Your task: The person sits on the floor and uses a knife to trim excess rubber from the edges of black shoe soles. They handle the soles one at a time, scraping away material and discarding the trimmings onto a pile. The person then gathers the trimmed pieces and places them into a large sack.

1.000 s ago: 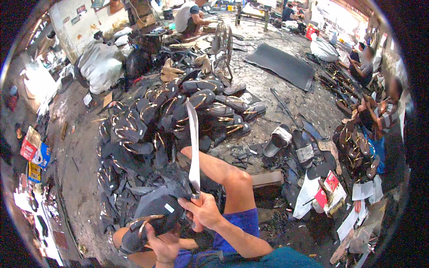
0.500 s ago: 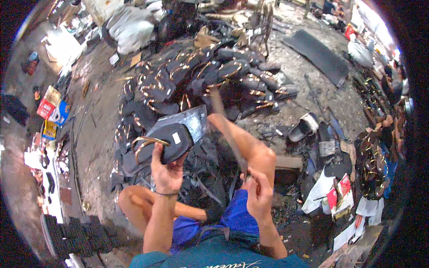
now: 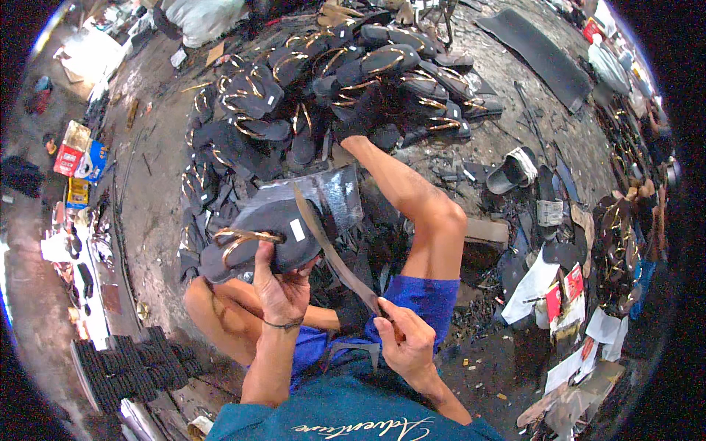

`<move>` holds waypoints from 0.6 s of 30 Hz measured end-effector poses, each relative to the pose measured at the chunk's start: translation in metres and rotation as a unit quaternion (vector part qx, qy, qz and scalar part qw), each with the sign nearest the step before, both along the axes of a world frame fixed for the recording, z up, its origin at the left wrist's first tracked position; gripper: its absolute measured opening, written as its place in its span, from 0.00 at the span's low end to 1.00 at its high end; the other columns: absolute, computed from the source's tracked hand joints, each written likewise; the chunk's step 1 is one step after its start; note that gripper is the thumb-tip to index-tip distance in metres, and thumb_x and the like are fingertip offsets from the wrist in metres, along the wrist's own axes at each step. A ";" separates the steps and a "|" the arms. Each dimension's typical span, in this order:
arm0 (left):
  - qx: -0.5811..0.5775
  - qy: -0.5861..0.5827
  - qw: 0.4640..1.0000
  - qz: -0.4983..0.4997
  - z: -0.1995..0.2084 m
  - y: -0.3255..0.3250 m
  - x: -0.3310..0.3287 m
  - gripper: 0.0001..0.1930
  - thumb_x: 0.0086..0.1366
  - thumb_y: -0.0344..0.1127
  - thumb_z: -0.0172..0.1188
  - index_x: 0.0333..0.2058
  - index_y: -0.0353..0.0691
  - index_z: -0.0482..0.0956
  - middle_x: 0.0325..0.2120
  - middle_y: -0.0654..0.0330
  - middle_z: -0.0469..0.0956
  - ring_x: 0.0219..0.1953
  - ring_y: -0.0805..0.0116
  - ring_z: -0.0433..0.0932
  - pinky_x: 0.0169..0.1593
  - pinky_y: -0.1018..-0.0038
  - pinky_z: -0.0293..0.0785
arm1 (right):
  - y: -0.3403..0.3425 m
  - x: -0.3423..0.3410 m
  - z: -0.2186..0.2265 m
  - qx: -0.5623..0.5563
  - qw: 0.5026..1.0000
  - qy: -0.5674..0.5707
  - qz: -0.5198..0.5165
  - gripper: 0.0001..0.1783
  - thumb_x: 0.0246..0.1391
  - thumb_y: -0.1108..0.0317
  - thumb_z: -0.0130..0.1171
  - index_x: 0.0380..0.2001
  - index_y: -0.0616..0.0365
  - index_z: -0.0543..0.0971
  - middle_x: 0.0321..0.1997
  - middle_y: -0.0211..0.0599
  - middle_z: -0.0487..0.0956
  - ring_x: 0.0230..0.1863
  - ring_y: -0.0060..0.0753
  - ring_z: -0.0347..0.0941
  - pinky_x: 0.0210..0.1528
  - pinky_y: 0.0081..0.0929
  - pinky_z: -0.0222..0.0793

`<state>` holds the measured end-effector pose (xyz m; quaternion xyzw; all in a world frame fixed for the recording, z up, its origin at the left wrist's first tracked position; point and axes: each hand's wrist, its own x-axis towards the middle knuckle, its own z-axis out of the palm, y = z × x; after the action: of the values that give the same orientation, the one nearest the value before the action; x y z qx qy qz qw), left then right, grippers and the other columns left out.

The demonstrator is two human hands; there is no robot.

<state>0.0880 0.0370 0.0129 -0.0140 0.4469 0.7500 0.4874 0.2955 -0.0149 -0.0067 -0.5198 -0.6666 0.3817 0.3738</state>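
My left hand (image 3: pixel 283 294) grips a black sandal (image 3: pixel 287 217) with a gold strap and a small white label, thumb near the strap. A dark sheet of sole material (image 3: pixel 340 192) with a shiny face sticks out past the sandal's edge. In my right hand (image 3: pixel 406 338) is a long curved knife (image 3: pixel 334 257), held by its handle. The blade slants up to the left and its tip overlaps the sheet beside the sandal; whether it touches cannot be told. Dark scraps lie below the sandal, between my legs.
Ahead lies a heap of black sandals with gold straps (image 3: pixel 382 62). A lone slide sandal (image 3: pixel 512 170) sits to the right, near a brown block (image 3: pixel 482 231). A dark mat (image 3: pixel 537 55) lies far right; ribbed black strips (image 3: pixel 136 371) are stacked at lower left.
The knife has swung left, from upright beside my leg to across the sandal's right side. My right hand has moved slightly left and down. The left hand still holds the sandal.
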 end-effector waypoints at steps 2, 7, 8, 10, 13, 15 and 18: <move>0.024 -0.009 1.000 -0.018 -0.012 -0.013 -0.013 0.12 0.69 0.47 0.56 0.44 0.48 0.77 0.34 0.64 0.82 0.33 0.66 0.82 0.37 0.68 0.83 | 0.003 -0.004 0.008 -0.034 0.999 0.008 0.004 0.16 0.53 0.69 0.65 0.46 0.61 0.81 0.35 0.45 0.83 0.31 0.40 0.80 0.33 0.31 0.76; 0.057 0.002 0.998 -0.011 -0.008 -0.029 -0.020 0.13 0.69 0.46 0.54 0.46 0.47 0.77 0.40 0.61 0.82 0.38 0.62 0.84 0.41 0.59 0.84 | 0.013 -0.017 0.011 0.018 0.999 0.021 0.027 0.16 0.54 0.68 0.65 0.45 0.61 0.81 0.35 0.45 0.82 0.31 0.41 0.80 0.33 0.31 0.76; 0.033 0.001 0.999 0.004 -0.005 -0.030 -0.018 0.14 0.70 0.46 0.53 0.46 0.46 0.76 0.39 0.62 0.82 0.38 0.62 0.84 0.42 0.59 0.84 | 0.015 -0.019 0.011 0.030 0.999 0.019 0.029 0.16 0.54 0.67 0.65 0.45 0.61 0.81 0.35 0.44 0.82 0.30 0.40 0.80 0.33 0.31 0.76; 0.036 0.005 0.999 0.000 -0.004 -0.035 -0.015 0.14 0.70 0.46 0.53 0.46 0.46 0.76 0.39 0.61 0.82 0.38 0.62 0.84 0.41 0.60 0.84 | 0.020 -0.023 0.015 0.035 0.999 0.019 0.037 0.16 0.54 0.66 0.65 0.45 0.60 0.81 0.34 0.44 0.82 0.30 0.40 0.80 0.32 0.32 0.76; 0.055 -0.004 0.998 -0.007 -0.007 -0.044 -0.018 0.13 0.70 0.46 0.52 0.46 0.46 0.76 0.40 0.61 0.82 0.38 0.60 0.83 0.41 0.61 0.84 | 0.031 -0.030 0.023 0.030 0.998 0.042 0.048 0.15 0.55 0.66 0.64 0.45 0.60 0.81 0.31 0.42 0.81 0.25 0.34 0.76 0.27 0.29 0.72; 0.040 -0.006 0.999 -0.006 -0.012 -0.050 -0.016 0.14 0.70 0.46 0.52 0.47 0.46 0.76 0.41 0.60 0.81 0.39 0.60 0.83 0.41 0.62 0.83 | 0.041 -0.039 0.025 0.049 0.994 0.082 0.048 0.14 0.56 0.69 0.64 0.45 0.63 0.81 0.26 0.39 0.79 0.17 0.23 0.68 0.19 0.24 0.64; -0.035 0.055 0.998 -0.001 -0.016 -0.066 -0.007 0.18 0.67 0.47 0.55 0.49 0.43 0.75 0.43 0.60 0.80 0.44 0.61 0.80 0.48 0.64 0.79 | 0.067 -0.052 0.022 0.075 0.982 0.149 0.094 0.12 0.58 0.68 0.63 0.44 0.62 0.81 0.30 0.39 0.81 0.24 0.25 0.73 0.27 0.23 0.69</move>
<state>0.0812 -0.0294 -0.0027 0.0108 0.4990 0.7331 0.4620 0.2434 0.0525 0.0154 -0.3629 -0.6762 0.4368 0.4694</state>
